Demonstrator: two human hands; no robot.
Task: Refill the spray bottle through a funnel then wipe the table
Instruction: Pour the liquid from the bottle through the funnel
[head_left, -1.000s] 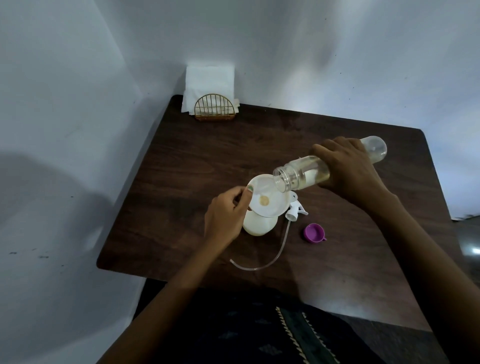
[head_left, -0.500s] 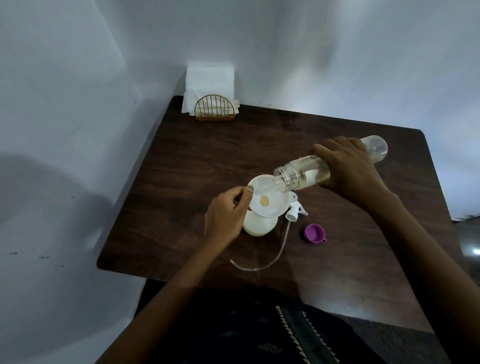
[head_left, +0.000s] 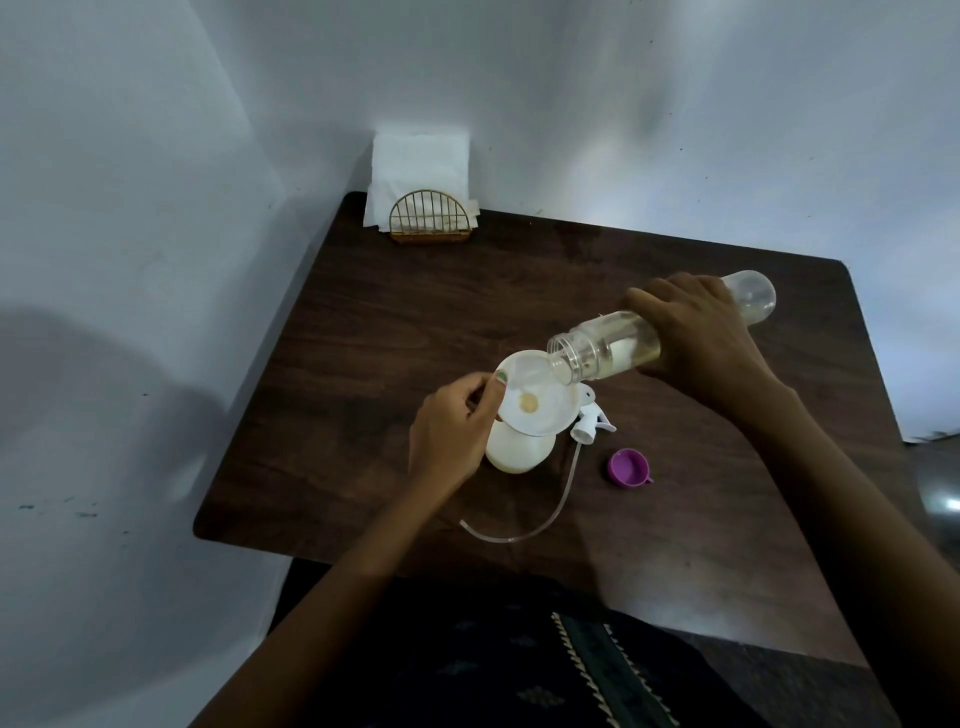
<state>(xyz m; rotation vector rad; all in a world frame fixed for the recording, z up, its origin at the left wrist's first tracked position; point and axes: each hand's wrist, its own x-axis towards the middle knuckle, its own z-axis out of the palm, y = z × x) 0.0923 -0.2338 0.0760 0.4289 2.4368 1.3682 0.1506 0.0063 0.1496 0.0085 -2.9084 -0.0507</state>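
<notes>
Dark table (head_left: 415, 291): your left hand (head_left: 452, 431) pinches the funnel (head_left: 537, 397) on the spray bottle (head_left: 517, 454); your right hand (head_left: 696, 338) grips the clear bottle (head_left: 602, 351), mouth tilted over the funnel's right rim.

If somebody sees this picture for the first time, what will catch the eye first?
Mid-table, the right hand tips a clear bottle over a white funnel that the left hand steadies on the spray bottle. A purple cap lies beside it.

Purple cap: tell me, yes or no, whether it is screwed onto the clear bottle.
No: the purple cap lies on the table, apart from the clear bottle whose mouth is open.
</notes>
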